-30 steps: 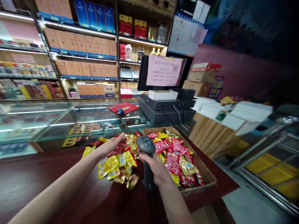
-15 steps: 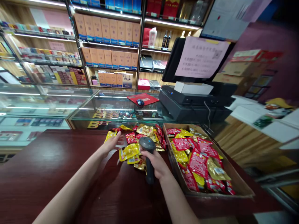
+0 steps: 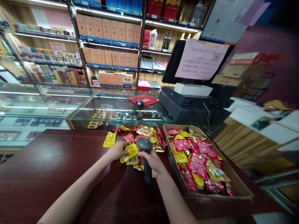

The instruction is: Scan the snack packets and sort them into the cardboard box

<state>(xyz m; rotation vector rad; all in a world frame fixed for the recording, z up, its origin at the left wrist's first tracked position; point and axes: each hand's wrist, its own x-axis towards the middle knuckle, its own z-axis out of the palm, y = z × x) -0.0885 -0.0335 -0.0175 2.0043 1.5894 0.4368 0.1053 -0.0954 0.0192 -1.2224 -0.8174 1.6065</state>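
Note:
My right hand [image 3: 153, 162] is wrapped round the handle of a black barcode scanner [image 3: 144, 144], which stands upright over the dark wooden counter. With its fingers closed on the edge of a yellow snack packet [image 3: 131, 150], my left hand [image 3: 118, 151] is just left of the scanner. Another yellow and blue packet [image 3: 132, 160] lies beneath that one. Behind both hands is a loose heap of red, gold and yellow packets, with a gold packet [image 3: 143, 130] at the back. A separate yellow packet [image 3: 109, 139] rests farther left on the counter.
An open cardboard box [image 3: 240, 189] full of red, yellow and gold packets stands at the right. Beyond the counter [image 3: 58, 174] is a glass display case [image 3: 112, 116] with a mouse [image 3: 140, 103] on a red mat. A monitor [image 3: 171, 67] and black cash drawer [image 3: 182, 109] stand behind the box.
My left hand has moved right and down from beside the far-left yellow packet and closed on the nearer yellow packet. The scanner has shifted slightly left in my right hand.

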